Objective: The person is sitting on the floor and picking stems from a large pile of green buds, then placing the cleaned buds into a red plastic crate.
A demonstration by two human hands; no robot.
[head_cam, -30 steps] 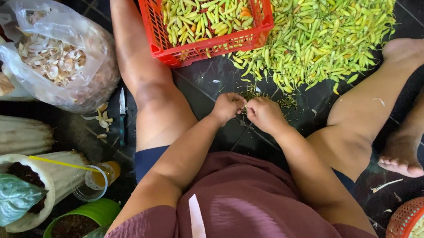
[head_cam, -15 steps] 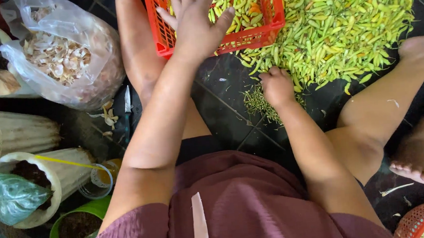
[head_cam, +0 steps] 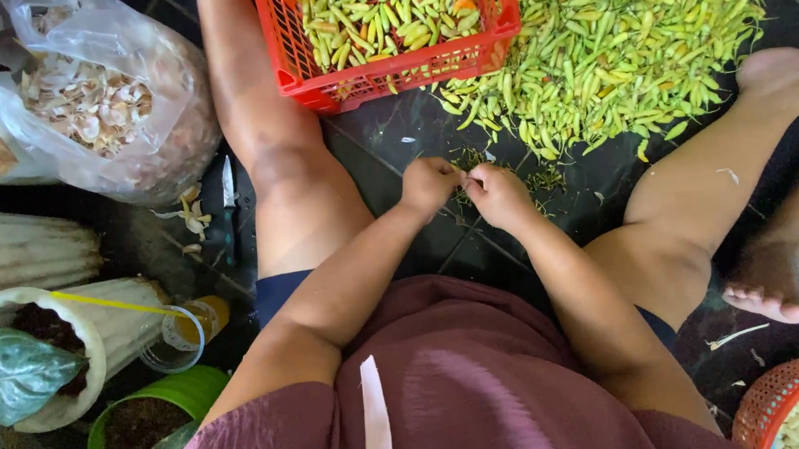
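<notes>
My left hand and my right hand meet over the dark tiled floor, fingers pinched together on a small green chili between them; the chili is mostly hidden. Just beyond lies a small heap of green stems. A large pile of yellow-green chilies spreads on the floor ahead to the right. A red plastic crate with more chilies stands ahead, between my legs.
A clear plastic bag of pale peelings lies at the left, with a small knife beside my left leg. Rolled white sacks, a plastic cup and a green pot stand lower left. An orange basket sits lower right.
My left hand has come back from the red crate to meet my right hand, which drew back from the edge of the chili pile.
</notes>
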